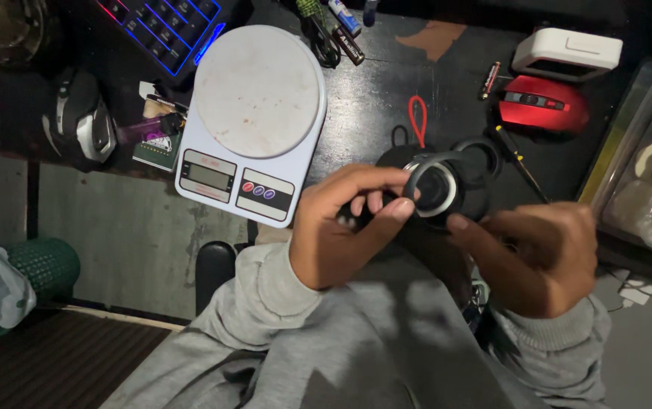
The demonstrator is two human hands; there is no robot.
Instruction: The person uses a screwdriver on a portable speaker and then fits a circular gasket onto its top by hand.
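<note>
the left hand (345, 227) and the right hand (542, 254) meet over a round black device (447, 189) with a lens-like face, held above the near edge of the dark desk (386, 98), right of middle. the left hand's fingers are curled and pressed together, the thumb and forefinger pinching a thin grey ring (430, 189) that sits around the device's front. the right hand is cupped under and behind the device on its right side, thumb tip touching the lower right rim; whether its other fingers close around the body i cannot tell, as they are hidden in shadow. both arms wear grey sleeves (265, 291).

just beyond the device lies a second black ring (479, 151) flat on the desk, and a red loop (417, 120) of cord lies just beyond the device to the left. a thin screwdriver (519, 159) lies just right of that ring.

left of the hands stands a white kitchen scale (254, 121) with a round plate, its near corner overhanging the desk edge. farther left are a black mouse (79, 117) and a keyboard (163, 26) lit blue. on the far right lie a red mouse (544, 106) and a white box (567, 53), with a small battery (489, 79) just left of them. a clear plastic tub (651, 159) stands at the right edge. a green basket (42, 265) sits on the floor at the near left.
</note>
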